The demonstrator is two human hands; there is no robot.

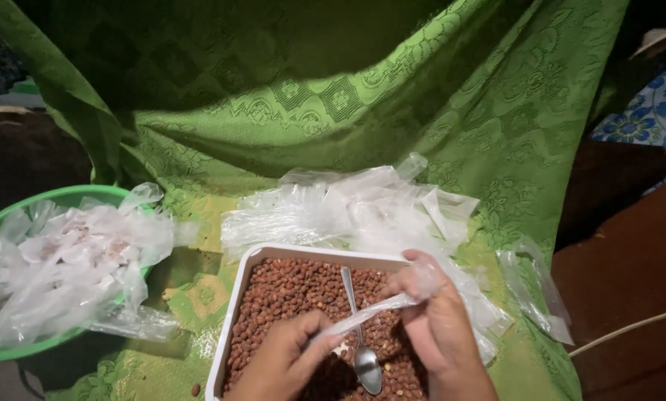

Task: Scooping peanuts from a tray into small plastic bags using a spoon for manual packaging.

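Both grips closed on a clear bag; left hand, right hand cut off below.

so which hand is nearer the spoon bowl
Left. The left hand sits just left of the spoon bowl; the right hand is up and to its right, both pinching a twisted plastic bag.

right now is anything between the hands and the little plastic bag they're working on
Nothing visible does: the left hand and right hand both grip the twisted clear plastic bag directly, above the spoon lying on the peanuts in the white tray.
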